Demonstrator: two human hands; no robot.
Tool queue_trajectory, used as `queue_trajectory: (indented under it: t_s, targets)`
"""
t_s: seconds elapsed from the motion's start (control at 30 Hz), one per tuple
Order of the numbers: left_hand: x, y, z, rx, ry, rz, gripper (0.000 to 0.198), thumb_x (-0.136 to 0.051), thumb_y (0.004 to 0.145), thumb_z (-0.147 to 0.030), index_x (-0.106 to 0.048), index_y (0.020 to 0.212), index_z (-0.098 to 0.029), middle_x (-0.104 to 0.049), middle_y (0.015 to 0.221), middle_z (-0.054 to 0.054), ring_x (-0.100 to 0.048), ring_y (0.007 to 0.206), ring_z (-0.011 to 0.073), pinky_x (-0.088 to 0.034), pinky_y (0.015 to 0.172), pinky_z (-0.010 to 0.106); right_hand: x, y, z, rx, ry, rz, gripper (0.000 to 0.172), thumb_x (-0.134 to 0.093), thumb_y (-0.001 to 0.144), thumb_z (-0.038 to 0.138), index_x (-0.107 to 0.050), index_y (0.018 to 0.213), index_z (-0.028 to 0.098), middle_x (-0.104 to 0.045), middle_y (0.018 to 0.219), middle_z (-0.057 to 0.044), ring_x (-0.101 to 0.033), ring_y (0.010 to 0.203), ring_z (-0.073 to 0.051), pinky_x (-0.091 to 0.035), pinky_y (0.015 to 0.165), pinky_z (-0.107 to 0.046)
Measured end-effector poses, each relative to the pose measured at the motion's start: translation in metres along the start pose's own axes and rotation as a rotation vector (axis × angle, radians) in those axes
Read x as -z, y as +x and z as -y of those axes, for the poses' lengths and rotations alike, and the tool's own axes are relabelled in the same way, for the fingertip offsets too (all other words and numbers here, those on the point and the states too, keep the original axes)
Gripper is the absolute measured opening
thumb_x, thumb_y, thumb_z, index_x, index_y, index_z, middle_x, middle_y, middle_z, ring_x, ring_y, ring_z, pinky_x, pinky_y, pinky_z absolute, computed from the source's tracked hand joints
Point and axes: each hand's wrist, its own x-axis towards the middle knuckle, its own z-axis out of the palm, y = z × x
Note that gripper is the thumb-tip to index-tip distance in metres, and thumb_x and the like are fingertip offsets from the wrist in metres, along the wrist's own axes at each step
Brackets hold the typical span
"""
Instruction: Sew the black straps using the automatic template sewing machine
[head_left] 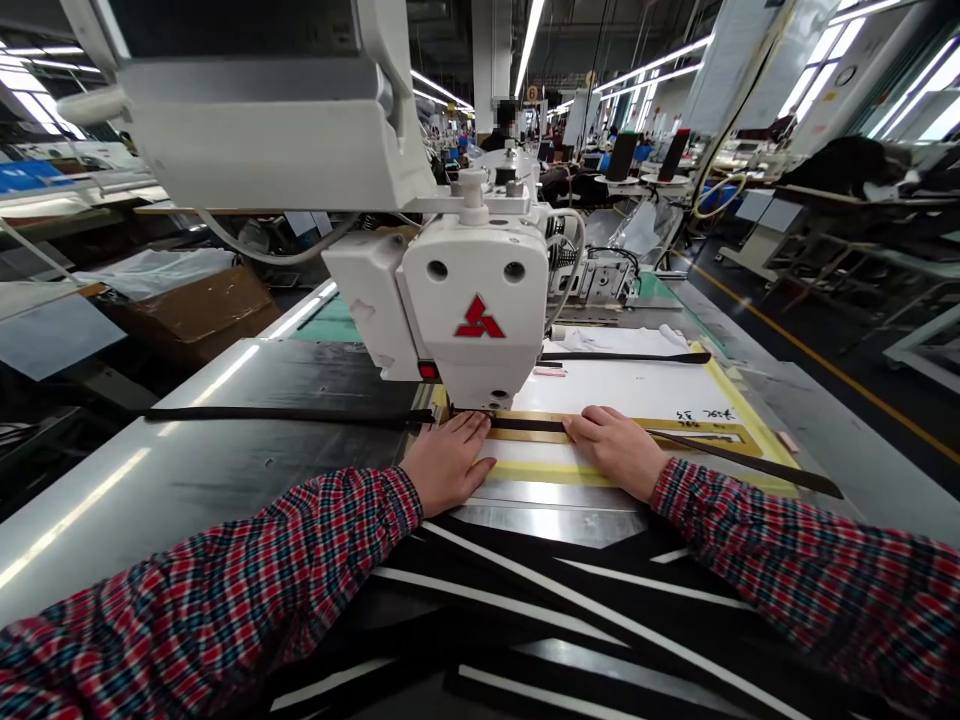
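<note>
A long black fabric strip [529, 424] runs across a template with yellow edges [517, 470], beneath the white sewing machine head [476, 300]. My left hand [448, 462] lies over the strip beside the machine's needle area, fingers stretched flat and thumb apart. Further right, my right hand [616, 450] has bent fingers closed at the strip, their tips pressed together on it. Past that hand, the strip's loose end trails to the right over the template. Another black strip length [285, 415] extends left across the metal table. The needle is hidden.
Several black strips with white bands [555, 610] lie piled at the front edge. On the template's far side rests another black strip [630, 357]. A cardboard box [199, 315] stands left of the metal table [300, 375]. A person [502, 130] is far behind the machine.
</note>
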Motion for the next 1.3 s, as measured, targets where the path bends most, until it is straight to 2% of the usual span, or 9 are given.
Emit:
queue_trajectory:
  t_s: [0.47, 0.67, 0.93, 1.3]
  targets:
    - [0.001, -0.003, 0.005, -0.001, -0.005, 0.017, 0.048, -0.036, 0.091, -0.037, -0.043, 0.129, -0.008, -0.043, 0.133, 0.014, -0.038, 0.123, 0.0277, -0.039, 0.096, 0.044, 0.002, 0.005, 0.002, 0.021, 0.002, 0.034, 0.016, -0.049, 0.086, 0.007, -0.062, 0.094, 0.006, -0.053, 0.095, -0.012, -0.043, 0.082, -0.024, -0.041, 0.074, -0.036]
    - [0.002, -0.013, 0.021, -0.021, 0.002, 0.011, 0.048, -0.037, 0.090, -0.038, -0.043, 0.129, -0.010, -0.041, 0.135, 0.013, -0.041, 0.122, 0.0260, -0.039, 0.097, 0.040, 0.004, 0.019, 0.008, 0.034, 0.037, 0.034, 0.015, -0.050, 0.085, 0.006, -0.062, 0.093, 0.007, -0.053, 0.096, -0.012, -0.043, 0.083, -0.024, -0.041, 0.074, -0.037]
    - [0.005, -0.026, 0.041, -0.058, 0.060, 0.007, 0.051, -0.035, 0.092, -0.039, -0.042, 0.131, -0.007, -0.044, 0.133, 0.013, -0.038, 0.124, 0.0272, -0.042, 0.096, 0.040, 0.007, 0.039, 0.019, 0.037, 0.037, 0.058, 0.015, -0.048, 0.087, 0.008, -0.063, 0.089, 0.009, -0.053, 0.094, -0.010, -0.042, 0.081, -0.023, -0.040, 0.071, -0.036]
    - [0.013, -0.042, 0.065, -0.083, 0.058, 0.034, 0.050, -0.037, 0.092, -0.036, -0.040, 0.131, -0.005, -0.035, 0.138, 0.015, -0.029, 0.130, 0.0236, -0.031, 0.106, 0.036, 0.007, 0.063, 0.032, 0.033, 0.100, 0.034, 0.016, -0.046, 0.089, 0.011, -0.061, 0.094, 0.009, -0.053, 0.089, -0.009, -0.041, 0.079, -0.022, -0.039, 0.070, -0.034]
